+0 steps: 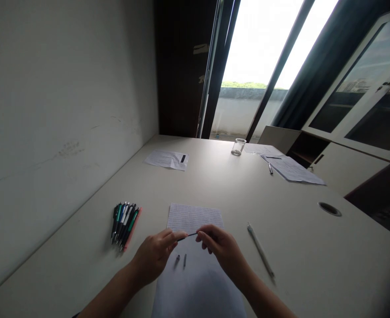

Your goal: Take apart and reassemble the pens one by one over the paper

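Observation:
My left hand (155, 254) and my right hand (219, 245) meet above a lined sheet of paper (195, 218). Between their pinched fingertips runs a thin dark rod (190, 236), probably a pen refill; each hand grips one end. Two small dark pen parts (181, 260) lie on the paper just under the hands. To the left on the table lies a bundle of several pens (124, 224). A single light pen barrel (260, 251) rests on the table right of my right hand.
A small glass (238, 146) stands at the far side of the white table (314, 247). Papers (292, 169) with a pen lie at the back right, another sheet (167, 159) at the back left. A round cable hole (329, 209) sits on the right.

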